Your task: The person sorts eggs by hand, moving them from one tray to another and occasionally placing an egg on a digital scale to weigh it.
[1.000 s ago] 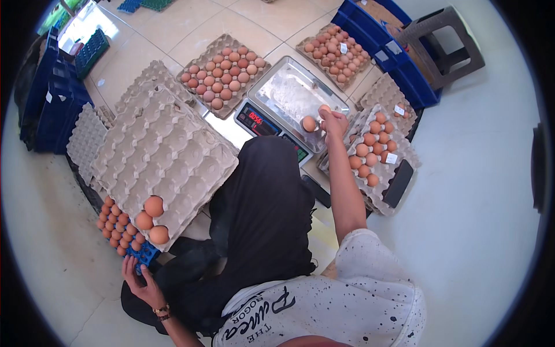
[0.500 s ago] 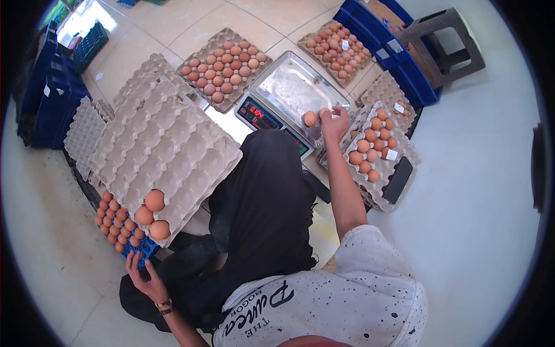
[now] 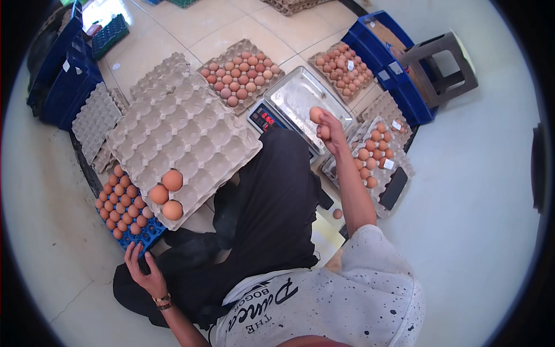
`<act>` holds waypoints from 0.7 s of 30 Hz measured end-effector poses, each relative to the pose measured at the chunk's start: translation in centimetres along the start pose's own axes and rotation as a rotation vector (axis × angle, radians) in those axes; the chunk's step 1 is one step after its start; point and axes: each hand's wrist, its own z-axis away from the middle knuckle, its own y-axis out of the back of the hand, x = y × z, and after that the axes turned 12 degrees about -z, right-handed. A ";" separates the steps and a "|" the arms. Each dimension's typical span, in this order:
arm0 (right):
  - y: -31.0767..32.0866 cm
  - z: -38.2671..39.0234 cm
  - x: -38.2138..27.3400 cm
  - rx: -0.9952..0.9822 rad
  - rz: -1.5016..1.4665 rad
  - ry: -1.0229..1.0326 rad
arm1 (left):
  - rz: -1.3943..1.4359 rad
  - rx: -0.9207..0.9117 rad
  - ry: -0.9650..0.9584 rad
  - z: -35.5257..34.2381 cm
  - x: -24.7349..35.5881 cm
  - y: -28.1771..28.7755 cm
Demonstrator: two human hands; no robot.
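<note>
My right hand [image 3: 330, 128] is raised over the near edge of the steel pan of a digital scale [image 3: 292, 95], holding two brown eggs [image 3: 316, 115], one at the fingertips and one lower in the palm. To its right lies a cardboard tray [image 3: 376, 156] partly filled with eggs. My left hand [image 3: 144, 272] rests open on my dark trouser leg, beside the corner of a blue plastic tray of eggs [image 3: 124, 205]. A stack of empty cardboard trays [image 3: 185, 136] on my left carries three eggs [image 3: 166, 194] at its near corner.
Two more egg-filled trays [image 3: 240, 72] [image 3: 344, 68] lie beyond the scale. Blue crates [image 3: 399, 63] and a grey stool [image 3: 442, 66] stand at the far right, more blue crates [image 3: 66, 81] at the far left. One loose egg [image 3: 337, 213] lies on the floor by my right arm.
My right hand has lifted the egg off the scale pan and drawn back toward me. The left hand has stayed on my leg.
</note>
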 end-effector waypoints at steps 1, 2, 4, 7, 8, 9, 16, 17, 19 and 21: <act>-1.9 1.4 -1.7 -0.076 -0.139 -0.053 | 0.011 0.006 0.004 0.1 -0.1 -0.1; -3.6 2.7 -3.1 -0.083 -0.131 -0.047 | 0.002 0.018 -0.020 0.1 0.0 -0.2; -6.9 5.2 -5.3 -0.377 -0.237 -0.095 | -0.005 0.037 -0.036 -0.5 0.7 -0.6; -11.7 7.9 -6.7 -0.519 -0.074 -0.065 | -0.054 0.039 -0.232 -2.3 4.0 -1.5; -13.4 8.7 -6.6 -0.595 0.034 -0.026 | -0.058 0.032 -0.285 -3.1 4.8 -2.3; -15.2 10.0 -6.6 -0.564 0.111 -0.004 | -0.025 0.028 -0.353 -3.7 5.4 -3.7; -27.2 16.6 0.0 -0.885 0.851 0.330 | -0.249 -0.090 -0.552 -7.5 9.2 -6.1; -28.1 17.2 1.1 -0.890 0.854 0.331 | -0.297 -0.121 -0.548 -7.6 9.0 -6.4; -29.0 17.8 3.3 -0.941 0.962 0.484 | -0.270 -0.150 -0.543 -7.7 8.3 -7.3; -29.2 18.2 4.4 -0.955 1.072 0.519 | -0.241 -0.162 -0.554 -7.6 7.7 -8.0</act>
